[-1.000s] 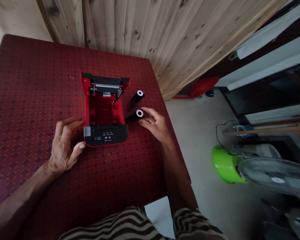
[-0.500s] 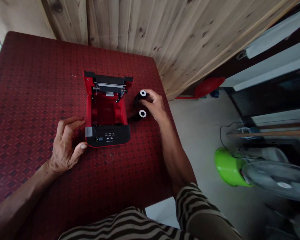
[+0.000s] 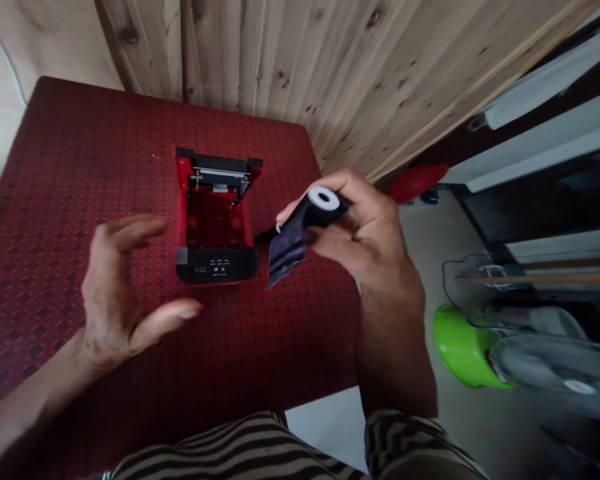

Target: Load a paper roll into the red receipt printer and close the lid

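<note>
A small red and black label printer (image 3: 217,265) sits on the table with its lid raised, its red inner bay showing bare. My right hand (image 3: 375,233) grips a black printer ribbon roll (image 3: 324,198) with a white core, lifted to the right of the printer. A loose, creased end of dark ribbon hangs from it. Behind that ribbon, a bit of white edge shows, too hidden to tell what it belongs to. On the printer's left, my left hand (image 3: 115,293) hovers with thumb and fingers spread, holding nothing.
The red patterned tabletop (image 3: 105,153) meets a wooden plank wall (image 3: 260,53) at the back. Down on the floor to the right stand a bright green bucket (image 3: 460,347) and a fan (image 3: 555,367). A red round object (image 3: 417,181) lies beyond the table's right corner.
My right hand has raised the ribbon roll off the table and towards me, with its loose end now hanging. My left hand has come away from the printer's side and opened wider.
</note>
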A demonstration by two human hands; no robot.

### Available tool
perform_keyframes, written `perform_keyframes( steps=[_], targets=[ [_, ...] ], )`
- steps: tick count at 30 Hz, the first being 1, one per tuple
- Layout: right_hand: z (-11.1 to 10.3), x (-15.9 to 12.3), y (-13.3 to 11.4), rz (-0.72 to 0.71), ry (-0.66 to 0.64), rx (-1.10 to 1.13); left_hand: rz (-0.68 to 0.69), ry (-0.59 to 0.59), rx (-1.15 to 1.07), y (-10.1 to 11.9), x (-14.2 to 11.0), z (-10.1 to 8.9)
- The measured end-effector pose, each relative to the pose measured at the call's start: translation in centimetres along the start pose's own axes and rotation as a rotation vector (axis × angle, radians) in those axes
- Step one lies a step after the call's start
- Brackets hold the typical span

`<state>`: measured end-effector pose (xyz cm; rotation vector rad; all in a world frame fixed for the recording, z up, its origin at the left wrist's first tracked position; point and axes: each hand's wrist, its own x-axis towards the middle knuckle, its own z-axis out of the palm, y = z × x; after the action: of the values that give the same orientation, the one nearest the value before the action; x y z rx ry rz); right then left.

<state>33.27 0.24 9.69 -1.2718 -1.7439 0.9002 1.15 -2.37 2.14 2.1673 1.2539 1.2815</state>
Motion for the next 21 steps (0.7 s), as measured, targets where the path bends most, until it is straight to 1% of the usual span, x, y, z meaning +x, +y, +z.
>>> perform_keyframes(
  steps=[1, 2, 3, 4, 6, 9, 12, 14, 16, 19, 21],
  targets=[
    [0.7, -0.2, -1.0, -0.021, -0.058, -0.024, 0.089, 0.001, 0.016, 1.5, 0.4, -0.1],
    [1.3, -0.2, -1.7, -0.045, -0.11, -0.042, 0.111, -0.035, 0.034, 2.9, 0.7, -0.1],
    [2.0, -0.2, -2.2, -0.068, -0.15, -0.051, 0.101, -0.038, 0.018, 4.1, 1.0, 0.0],
    [2.7, -0.1, -2.5, -0.085, -0.179, -0.051, 0.061, -0.053, -0.003, 5.0, 1.2, 0.1],
    [3.8, 0.1, -2.5, -0.084, -0.219, -0.019, -0.011, -0.048, -0.023, 6.1, 1.2, 0.3],
    [5.2, 0.3, -2.0, -0.01, -0.286, 0.152, -0.14, -0.061, -0.128, 6.6, 0.7, 0.0],
    [6.5, 0.2, -0.9, 0.133, -0.387, 0.462, -0.248, -0.079, -0.282, 6.7, 0.0, -0.6],
    [7.5, 0.1, 0.0, 0.224, -0.426, 0.675, -0.261, -0.087, -0.321, 6.7, -0.3, -0.8],
    [8.2, 0.0, 0.6, 0.274, -0.451, 0.816, -0.248, -0.096, -0.305, 6.7, -0.5, -0.9],
    [8.7, 0.1, 0.8, 0.287, -0.528, 0.883, -0.238, -0.099, -0.247, 6.6, -0.7, -0.8],
    [8.5, 0.3, 0.7, 0.289, -0.545, 0.893, -0.239, -0.086, -0.206, 6.4, -0.8, -0.7]
  ],
)
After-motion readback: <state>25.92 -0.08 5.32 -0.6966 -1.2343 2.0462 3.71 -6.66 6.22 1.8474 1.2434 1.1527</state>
